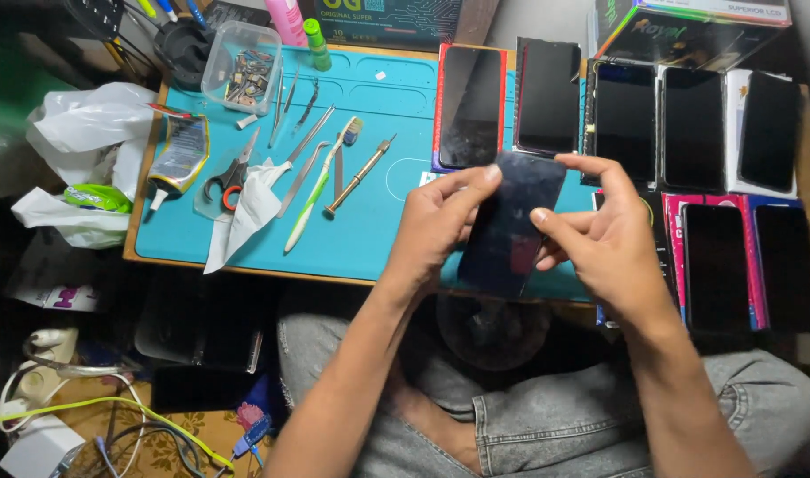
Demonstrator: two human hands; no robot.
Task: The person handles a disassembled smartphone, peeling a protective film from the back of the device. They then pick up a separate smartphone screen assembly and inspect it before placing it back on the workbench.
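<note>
Left hand: the left hand (436, 226) is closed on the left edge of a dark phone screen (511, 221), thumb laid across its top.
Right hand: the right hand (600, 239) is clamped on the screen's right edge.
Screen: it is held tilted above the near edge of a teal work mat (378, 97).
Mat: a toothbrush (321, 186), scissors (230, 173) and tweezers (303, 142) are laid at the left.
Beyond: dark phone panels (693, 128) are ranged in rows at the right.

Both hands grip a dark rectangular phone screen panel (511, 223) at centre. At one to three o'clock, black glass phone screens (693, 128) lie in rows, some on red-and-pink flat boxes (677, 257). At twelve, a dark printed carton (387, 19).
</note>
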